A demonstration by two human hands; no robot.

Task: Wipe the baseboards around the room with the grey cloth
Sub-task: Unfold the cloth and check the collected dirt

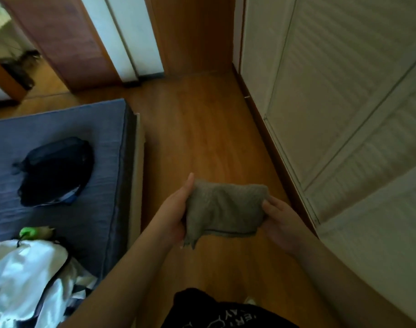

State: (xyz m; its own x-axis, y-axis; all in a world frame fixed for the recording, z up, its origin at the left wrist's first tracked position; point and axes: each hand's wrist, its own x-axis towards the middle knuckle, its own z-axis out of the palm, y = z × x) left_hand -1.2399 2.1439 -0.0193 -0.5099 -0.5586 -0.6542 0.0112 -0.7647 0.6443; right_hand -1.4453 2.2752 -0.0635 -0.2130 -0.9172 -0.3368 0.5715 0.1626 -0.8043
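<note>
Black printed clothing (226, 311) fills the bottom edge, with both bare forearms reaching out above it. Left hand (176, 214) and right hand (281, 223) each grip one end of the grey cloth (223, 209), fingers curled round it, so it hangs folded between them above the wooden floor (202, 129). Left of the grip, a blue mattress (60, 129) carries a black bag (55, 171) and a white bag (27, 278); their contents are not visible. Right of the grip, the brown baseboard (273, 147) runs along white louvred doors (344, 102), with open floor ahead.
</note>
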